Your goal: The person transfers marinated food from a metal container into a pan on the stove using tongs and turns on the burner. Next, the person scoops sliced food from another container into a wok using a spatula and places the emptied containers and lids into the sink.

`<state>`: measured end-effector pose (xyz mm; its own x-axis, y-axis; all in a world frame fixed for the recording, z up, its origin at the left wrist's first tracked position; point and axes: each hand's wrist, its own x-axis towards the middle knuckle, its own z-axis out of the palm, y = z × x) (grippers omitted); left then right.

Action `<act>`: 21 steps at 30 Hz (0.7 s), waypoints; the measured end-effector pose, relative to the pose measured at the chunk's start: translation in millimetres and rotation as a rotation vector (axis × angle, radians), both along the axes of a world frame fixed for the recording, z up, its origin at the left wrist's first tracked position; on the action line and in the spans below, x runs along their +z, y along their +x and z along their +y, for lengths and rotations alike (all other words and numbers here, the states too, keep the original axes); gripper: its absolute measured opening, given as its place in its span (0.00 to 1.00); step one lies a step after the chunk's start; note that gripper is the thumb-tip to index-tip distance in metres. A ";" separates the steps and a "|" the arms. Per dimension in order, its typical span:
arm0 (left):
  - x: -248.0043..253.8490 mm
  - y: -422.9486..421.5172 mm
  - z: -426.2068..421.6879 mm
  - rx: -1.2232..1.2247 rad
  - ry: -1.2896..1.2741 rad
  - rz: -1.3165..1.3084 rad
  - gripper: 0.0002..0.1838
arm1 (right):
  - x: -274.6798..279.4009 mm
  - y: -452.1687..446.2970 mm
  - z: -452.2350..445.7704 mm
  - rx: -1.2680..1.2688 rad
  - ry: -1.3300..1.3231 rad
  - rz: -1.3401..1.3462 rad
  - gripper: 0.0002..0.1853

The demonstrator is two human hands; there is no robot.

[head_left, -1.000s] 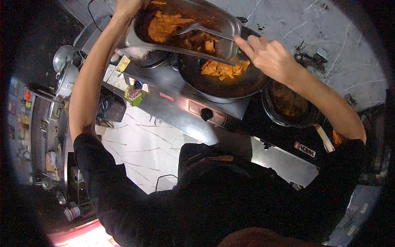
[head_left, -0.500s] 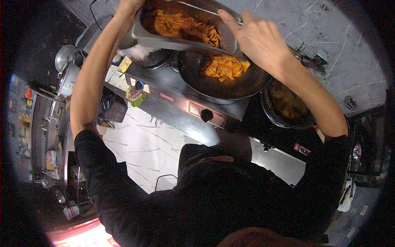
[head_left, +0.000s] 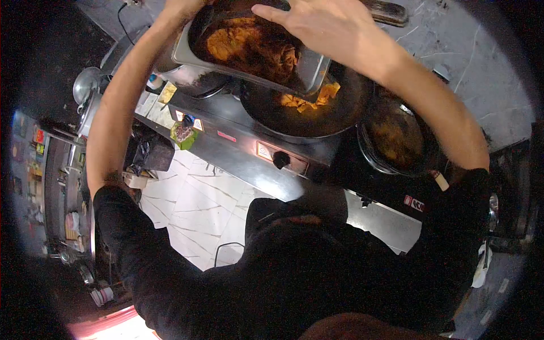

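My left hand, cut off by the top edge, grips the far left end of a rectangular metal food pan. Orange-brown, sauce-coated flat pieces lie inside it. The pan is held above a dark wok, covering part of it; more orange pieces show in the wok below the pan's edge. My right hand is over the pan's right end, thumb stretched left, other fingers partly out of frame. A dark flat handle sticks out behind this hand, which appears closed around it; the tool's far end is hidden.
The wok sits on a metal stove with a black knob. A second pot with brown contents stands right of it. A lidded pot is to the left. A grey marbled counter lies behind, and a dark bin stands lower left.
My right hand has moved left and up from the pan's right rim, and a dark handle has appeared beside it. The pan has shifted lower, covering more of the wok's food.
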<state>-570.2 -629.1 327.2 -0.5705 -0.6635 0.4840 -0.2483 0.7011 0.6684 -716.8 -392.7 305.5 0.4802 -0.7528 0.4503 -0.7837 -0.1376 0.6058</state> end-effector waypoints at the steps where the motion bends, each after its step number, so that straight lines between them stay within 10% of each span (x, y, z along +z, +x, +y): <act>1: -0.2 0.1 -0.6 0.029 -0.023 -0.046 0.06 | -1.0 -1.9 -4.8 -0.008 0.026 0.031 0.24; 21: 0.8 -36.5 15.7 0.161 -0.828 -0.203 0.11 | -44.4 -36.7 13.0 -0.265 0.067 0.096 0.24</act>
